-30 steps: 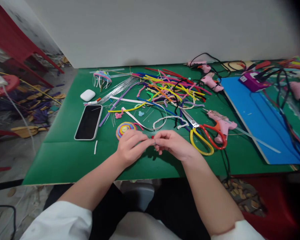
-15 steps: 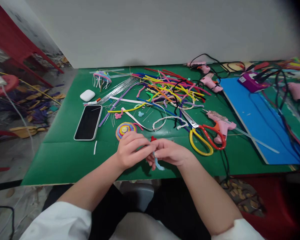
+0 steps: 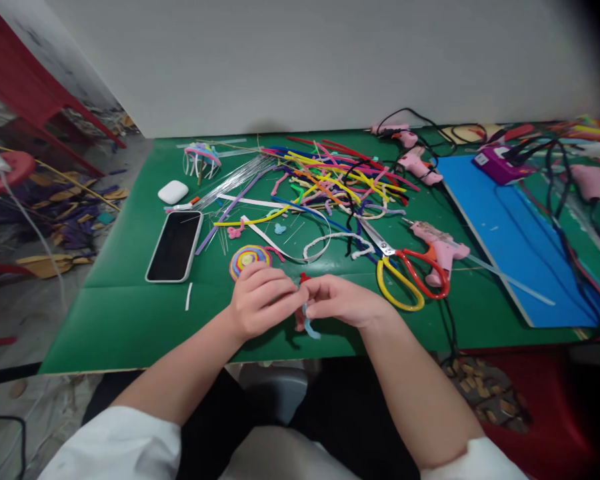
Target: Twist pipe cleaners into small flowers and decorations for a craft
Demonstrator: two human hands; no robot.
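My left hand (image 3: pixel 265 300) and my right hand (image 3: pixel 343 301) meet above the front of the green table. Between their fingertips is a light blue fuzzy stem (image 3: pixel 311 329), its lower end hanging down in a curve. Both hands are closed around it, though the fingers hide its upper part. Just beyond the fingertips shows a small red piece (image 3: pixel 305 276). A round rainbow-coloured coil (image 3: pixel 249 259) lies right behind my left hand, with a pink tail at its right.
Scissors (image 3: pixel 387 250) and a pink glue gun (image 3: pixel 443 250) lie at right, beside a blue board (image 3: pixel 510 253). Colourful stems (image 3: pixel 330 177) are heaped at the back. A phone (image 3: pixel 175 247), white case (image 3: pixel 173 193) and small umbrella-like piece (image 3: pixel 203 157) lie left.
The lower end of the light blue stem has swung slightly left and in toward the hands. My fingers have shifted a little around it. The whole view has moved slightly.
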